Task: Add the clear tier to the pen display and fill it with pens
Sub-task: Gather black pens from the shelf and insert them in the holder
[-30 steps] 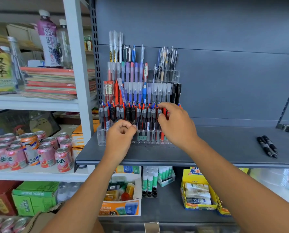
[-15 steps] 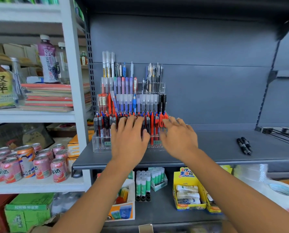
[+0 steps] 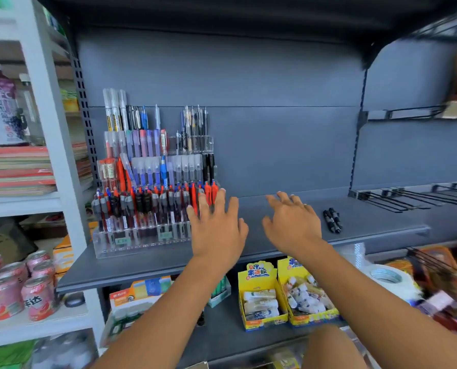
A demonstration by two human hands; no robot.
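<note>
Both hands empty, fingers spread: left hand (image 3: 218,230) at the pen display's (image 3: 152,182) right end, right hand (image 3: 292,222) mid-shelf (image 3: 275,251), near two black pens (image 3: 333,220).

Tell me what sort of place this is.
Probably a small shop: a tiered pen display stands on a grey metal shelf, with rows of identical drink cans to the left and yellow boxes of small packaged goods below.

The pen display (image 3: 152,198) stands on the shelf (image 3: 275,243), two pens (image 3: 333,220) well right.
</note>
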